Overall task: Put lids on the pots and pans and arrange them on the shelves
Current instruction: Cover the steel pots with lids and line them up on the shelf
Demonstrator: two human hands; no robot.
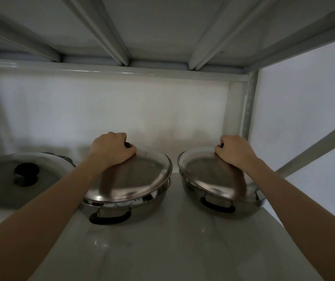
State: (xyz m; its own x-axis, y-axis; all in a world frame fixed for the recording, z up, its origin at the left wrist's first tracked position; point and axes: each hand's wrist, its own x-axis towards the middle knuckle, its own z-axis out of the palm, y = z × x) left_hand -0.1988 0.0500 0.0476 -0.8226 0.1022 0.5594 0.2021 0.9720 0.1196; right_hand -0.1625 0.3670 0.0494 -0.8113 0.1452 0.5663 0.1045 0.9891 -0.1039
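With our left hand (112, 148) and right hand (234, 151) each curled round a lid knob on the two pots (122, 211) on the shelf (182, 240), the tilted left lid (134, 179) could slide off if released.

Middle pot (122, 211): stainless steel, shallow, rounded, black side handle facing the viewer; stands on the pale glossy shelf (162, 246). Its steel lid (134, 179) sits slightly tilted, black knob (128, 145) gripped.

Right pot (221, 197): same make, just right of the middle pot, not touching; black handle forward. Its lid (203, 171) sits askew, rear edge raised.

Left pan (4, 191): larger, left of the middle pot, with lid (0, 173) seated, black knob (27, 171) upright.
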